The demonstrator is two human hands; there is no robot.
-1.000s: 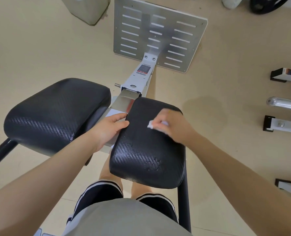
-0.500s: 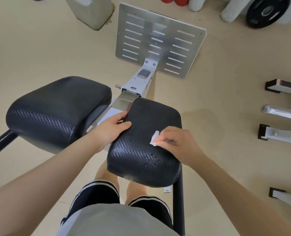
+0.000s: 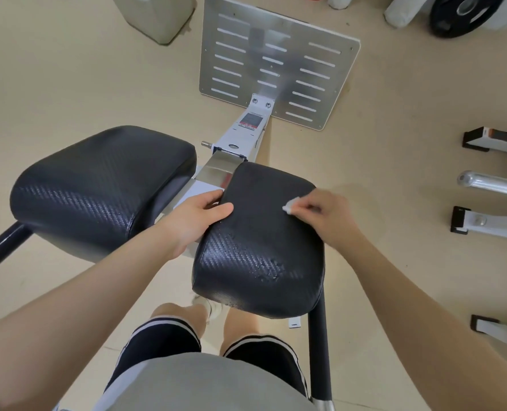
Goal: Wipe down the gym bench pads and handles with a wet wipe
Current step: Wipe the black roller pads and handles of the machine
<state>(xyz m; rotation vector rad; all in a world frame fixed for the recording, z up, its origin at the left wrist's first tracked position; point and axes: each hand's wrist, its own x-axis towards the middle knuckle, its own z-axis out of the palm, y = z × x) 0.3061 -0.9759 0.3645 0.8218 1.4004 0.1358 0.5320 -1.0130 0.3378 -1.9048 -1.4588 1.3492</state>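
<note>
Right hand (image 3: pixel 332 221): fingers curl and pinch a small wad of white wipe (image 3: pixel 289 208), pressing it onto the right pad (image 3: pixel 258 241) near that pad's far right corner. Only a corner of the wipe shows past the fingertips; the rest is hidden under the hand.

Left hand (image 3: pixel 197 216): fingers lie straight and close together along the right pad's left edge, thumb on top, steadying it. No grip around anything is visible.

Right pad: beads of moisture sit on its near half, toward the person. Left pad (image 3: pixel 104 188), just beside the right pad across the metal frame (image 3: pixel 225 167), shows no droplets.

Risks, as judged:
- The wipe is bunched small, so contact area is narrow; strokes could miss strips of the right pad, notably its far left corner under the left hand.
- Pooled droplets on the near half may dry as streaks if not spread.
- A slick surface could let the steadying left hand slide toward the frame gap.
- Left pad and handles appear not yet wiped; one small wipe may dry out first.
</note>
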